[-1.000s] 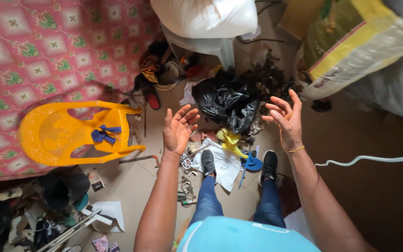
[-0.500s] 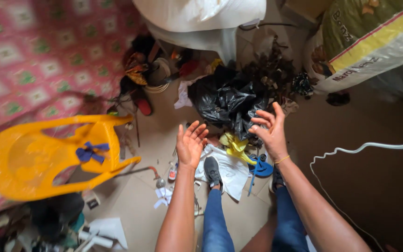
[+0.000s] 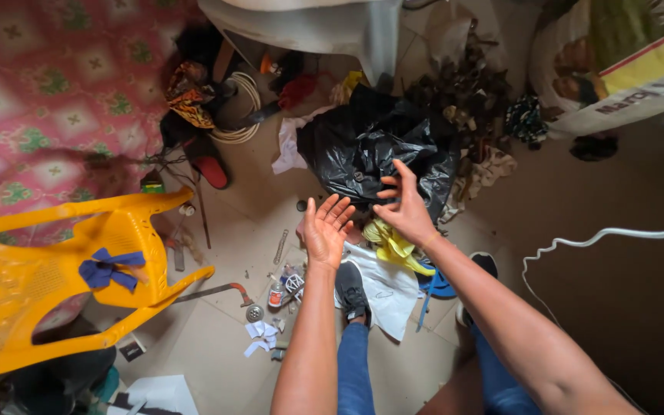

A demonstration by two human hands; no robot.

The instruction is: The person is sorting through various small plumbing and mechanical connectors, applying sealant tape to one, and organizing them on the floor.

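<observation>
Two bare hands raised, empty, over a black plastic bag on a cluttered floor

Left hand [image 3: 324, 228] palm up, fingers spread, holding nothing; right hand [image 3: 404, 207] also spread wide, w/ fingertips overlapping the black bag [image 3: 363, 150], contact unclear. Bag lies just ahead of both hands, bulk running left-right; right hand is nearer. Yellow cloth [image 3: 393, 246] sits below the hands, yellow plastic chair [image 3: 55, 269] well apart at left

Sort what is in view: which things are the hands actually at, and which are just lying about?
In hand:
- left hand, open, palm up, holding nothing
- right hand, fingers spread, over the black plastic bag
- yellow cloth just below both hands

Lying about:
- yellow plastic chair with blue rag
- white cable
- patterned sack
- coiled rope
</observation>
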